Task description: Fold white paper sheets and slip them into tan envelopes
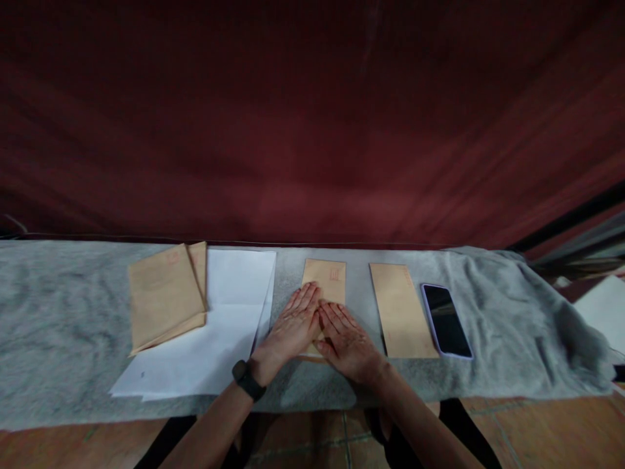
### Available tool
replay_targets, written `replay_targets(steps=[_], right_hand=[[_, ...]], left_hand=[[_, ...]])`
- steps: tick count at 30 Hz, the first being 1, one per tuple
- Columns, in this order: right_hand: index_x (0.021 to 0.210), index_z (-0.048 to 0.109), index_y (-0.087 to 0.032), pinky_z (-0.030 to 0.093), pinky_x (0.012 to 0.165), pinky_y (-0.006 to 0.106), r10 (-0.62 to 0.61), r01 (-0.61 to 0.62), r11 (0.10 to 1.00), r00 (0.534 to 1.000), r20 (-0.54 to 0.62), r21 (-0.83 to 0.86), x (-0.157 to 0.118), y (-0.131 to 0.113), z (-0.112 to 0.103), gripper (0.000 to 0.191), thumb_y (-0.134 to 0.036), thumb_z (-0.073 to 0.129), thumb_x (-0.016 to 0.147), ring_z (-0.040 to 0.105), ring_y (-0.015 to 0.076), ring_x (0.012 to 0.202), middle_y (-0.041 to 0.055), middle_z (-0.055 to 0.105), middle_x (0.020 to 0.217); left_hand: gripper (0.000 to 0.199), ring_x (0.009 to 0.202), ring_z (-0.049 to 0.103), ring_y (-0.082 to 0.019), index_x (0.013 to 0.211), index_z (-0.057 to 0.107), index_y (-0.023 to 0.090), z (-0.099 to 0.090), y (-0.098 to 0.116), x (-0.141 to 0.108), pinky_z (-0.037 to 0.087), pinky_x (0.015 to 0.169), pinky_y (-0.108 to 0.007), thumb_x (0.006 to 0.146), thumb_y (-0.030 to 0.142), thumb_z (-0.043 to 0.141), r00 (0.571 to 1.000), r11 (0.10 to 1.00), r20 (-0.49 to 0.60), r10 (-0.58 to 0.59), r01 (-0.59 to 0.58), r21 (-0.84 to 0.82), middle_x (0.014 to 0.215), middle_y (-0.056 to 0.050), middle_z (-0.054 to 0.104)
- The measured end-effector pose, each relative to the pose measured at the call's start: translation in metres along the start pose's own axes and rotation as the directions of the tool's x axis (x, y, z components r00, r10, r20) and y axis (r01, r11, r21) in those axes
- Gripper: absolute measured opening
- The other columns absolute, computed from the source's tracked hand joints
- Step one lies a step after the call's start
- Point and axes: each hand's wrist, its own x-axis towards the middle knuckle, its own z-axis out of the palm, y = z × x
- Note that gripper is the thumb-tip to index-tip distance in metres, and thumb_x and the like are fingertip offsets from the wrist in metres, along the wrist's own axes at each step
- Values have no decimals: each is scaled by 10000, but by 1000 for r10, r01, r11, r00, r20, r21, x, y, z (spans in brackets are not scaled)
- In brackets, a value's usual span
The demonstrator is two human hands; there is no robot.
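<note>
Where the grey cloth (73, 365) comes nearest the body, a dark watch (248, 381) circles the left wrist just above its front edge. Slightly beyond, the left hand (294, 324) and right hand (349, 342) lie flat with fingers stretched out, grasping nothing, both resting on one brown envelope (322, 270). It sits directly beneath them, its long axis running away from the body, neither hand clearly nearer, though the left fingertips reach a little farther up. Its near end is shadowed and mostly covered, so whether a flap or another layer lies there I cannot tell. Bare cloth shows along both long sides: leftward as far as the white sheets (234, 332), partly covered by a pile of envelopes (166, 299); rightward as far as a slanted envelope (400, 312), with a phone (446, 320) just beside it. Past the far edges runs a narrow strip of cloth, then a dark red backdrop (293, 143).
</note>
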Motion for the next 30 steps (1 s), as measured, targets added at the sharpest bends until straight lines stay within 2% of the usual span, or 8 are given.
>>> replay_targets(steps=[7, 12, 15, 18, 20, 23, 26, 30], right_hand=[[1566, 352, -82, 303, 1269, 460, -7, 1, 997, 997, 79, 81, -4, -7, -7, 641, -408, 477, 1028, 300, 254, 1533, 166, 352, 1635], [1514, 458, -126, 292, 1269, 454, -48, 17, 974, 990, 132, 224, -4, -10, -15, 551, -387, 500, 1031, 396, 238, 1485, 143, 475, 1570], [1436, 560, -186, 325, 1246, 423, -102, 47, 920, 987, 121, 388, -1, -13, -23, 428, -346, 478, 1047, 482, 203, 1422, 97, 579, 1491], [1254, 692, -232, 426, 1151, 352, -120, 61, 815, 991, 65, 577, 4, -14, -30, 322, -342, 460, 1059, 605, 171, 1280, 48, 716, 1302], [1083, 746, -229, 500, 1030, 319, -41, 6, 759, 998, 39, 651, 8, -11, -31, 320, -362, 456, 1063, 691, 167, 1095, 36, 781, 1096], [874, 735, -225, 537, 867, 302, 170, -136, 735, 985, 13, 664, 13, -3, -28, 379, -404, 457, 1059, 706, 170, 862, 27, 766, 871], [868, 706, -233, 530, 848, 304, 339, -239, 753, 940, -49, 613, 18, 8, -23, 373, -396, 430, 1060, 681, 181, 868, 35, 731, 869], [1085, 696, -225, 531, 953, 338, 451, -336, 816, 879, -153, 471, 24, 24, -13, 372, -374, 356, 1062, 655, 207, 1059, 79, 716, 1073]], left_hand=[[567, 1553, 232, -214, 1575, 307, 96, -3, -7, 13, 275, 1261, -444, 1021, 213, 276, 1000, 1000, 22, -15, 15, -22, 1656, -153, 306], [556, 1545, 260, -236, 1561, 345, 89, -7, -7, 25, 279, 1260, -458, 1040, 276, 288, 998, 999, 45, -53, 53, 7, 1648, -147, 325], [566, 1537, 288, -250, 1548, 382, 108, -9, -2, 31, 279, 1260, -468, 1057, 377, 298, 997, 997, 26, -74, 73, 38, 1639, -139, 349], [586, 1541, 275, -259, 1544, 397, 123, -8, 4, 33, 260, 1268, -466, 1052, 435, 334, 995, 992, -12, -99, 99, 78, 1640, -128, 351], [607, 1547, 259, -261, 1546, 391, 120, -6, 6, 33, 250, 1272, -458, 1045, 460, 359, 995, 991, -36, -90, 93, 95, 1641, -135, 348], [618, 1549, 251, -260, 1547, 377, 106, -3, 8, 29, 242, 1273, -456, 1038, 457, 385, 999, 995, -41, -26, 30, 94, 1640, -157, 340], [581, 1544, 267, -260, 1539, 382, 106, -3, 13, 25, 250, 1268, -466, 1042, 409, 381, 999, 997, -14, 41, -40, 69, 1640, -166, 339], [559, 1534, 294, -261, 1528, 394, 127, -9, 24, 21, 277, 1256, -478, 1041, 401, 397, 997, 997, -6, 74, -74, 19, 1633, -158, 360]])
